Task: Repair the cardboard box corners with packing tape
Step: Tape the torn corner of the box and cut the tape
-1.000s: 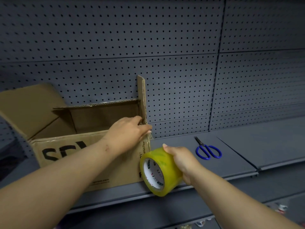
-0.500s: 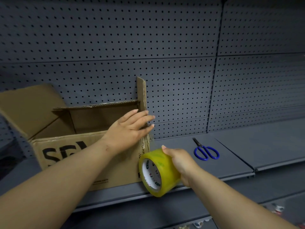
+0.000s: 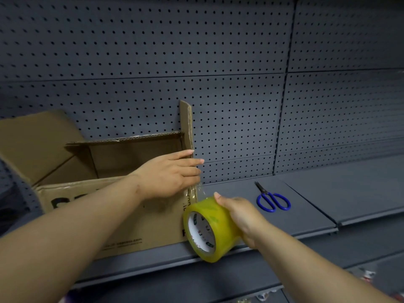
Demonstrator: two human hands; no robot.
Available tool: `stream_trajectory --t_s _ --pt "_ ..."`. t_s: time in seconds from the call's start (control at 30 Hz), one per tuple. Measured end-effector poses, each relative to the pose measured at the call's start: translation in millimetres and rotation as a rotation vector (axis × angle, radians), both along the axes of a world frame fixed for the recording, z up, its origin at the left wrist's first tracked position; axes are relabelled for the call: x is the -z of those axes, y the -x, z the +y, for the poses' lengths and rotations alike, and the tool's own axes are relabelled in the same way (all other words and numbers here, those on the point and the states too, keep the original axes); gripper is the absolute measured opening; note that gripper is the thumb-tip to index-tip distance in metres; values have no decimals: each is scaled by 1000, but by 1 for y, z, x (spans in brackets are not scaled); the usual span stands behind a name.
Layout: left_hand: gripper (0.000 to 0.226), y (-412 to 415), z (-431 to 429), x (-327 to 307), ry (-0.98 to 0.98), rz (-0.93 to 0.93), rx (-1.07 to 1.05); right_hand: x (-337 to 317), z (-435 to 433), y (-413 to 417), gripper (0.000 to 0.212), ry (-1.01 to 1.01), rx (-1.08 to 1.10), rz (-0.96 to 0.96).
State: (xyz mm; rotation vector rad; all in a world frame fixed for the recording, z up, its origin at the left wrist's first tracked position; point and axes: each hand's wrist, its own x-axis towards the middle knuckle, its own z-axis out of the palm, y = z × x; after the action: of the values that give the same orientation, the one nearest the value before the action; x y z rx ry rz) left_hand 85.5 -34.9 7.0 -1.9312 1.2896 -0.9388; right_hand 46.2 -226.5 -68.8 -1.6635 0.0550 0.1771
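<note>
- The cardboard box [image 3: 131, 226] stands on the left part of the grey shelf [image 3: 306, 217], with its printed front face close to the shelf's front edge.
- The box is open at the top. One flap [image 3: 186, 123] stands upright at its right side, and a wide flap [image 3: 30, 141] leans out to the left.
- The left hand [image 3: 170, 173] lies over the top of the box's front right corner. Its grip is open, with the fingers straight and together, pressing flat against the corner and pointing right.
- The right hand [image 3: 238, 213] holds the tape roll [image 3: 209, 228]. Its grip is closed round the roll's outer band, fingers curled over it and the thumb on top.
- The roll is yellowish with a white printed core. It hangs at the shelf's front edge, just beside the lower part of the same box corner, and whether it touches the cardboard cannot be told.
- A clear strip of tape [image 3: 195, 191] runs up from the roll along the corner to just under the left hand.
- Blue-handled scissors [image 3: 273, 201] lie flat on the shelf to the right of the right hand and apart from it, blades pointing toward the back edge.
- A dark pegboard [image 3: 218, 62] rises behind the shelf.
</note>
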Motion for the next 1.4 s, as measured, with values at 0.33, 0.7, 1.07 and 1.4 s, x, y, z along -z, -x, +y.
stream_trajectory --t_s 0.33,0.7,1.07,1.4 --pt "34 -3 2 2 17 38 1 15 -4 0 68 167 92 -42" --pt "28 2 1 4 -8 19 -15 23 4 -9 53 415 78 20" --pt "37 5 1 7 -153 -98 -118 8 15 -24 51 607 -21 -12" --pt "27 5 -5 14 -220 -136 -122 29 7 -16 40 273 245 -324"
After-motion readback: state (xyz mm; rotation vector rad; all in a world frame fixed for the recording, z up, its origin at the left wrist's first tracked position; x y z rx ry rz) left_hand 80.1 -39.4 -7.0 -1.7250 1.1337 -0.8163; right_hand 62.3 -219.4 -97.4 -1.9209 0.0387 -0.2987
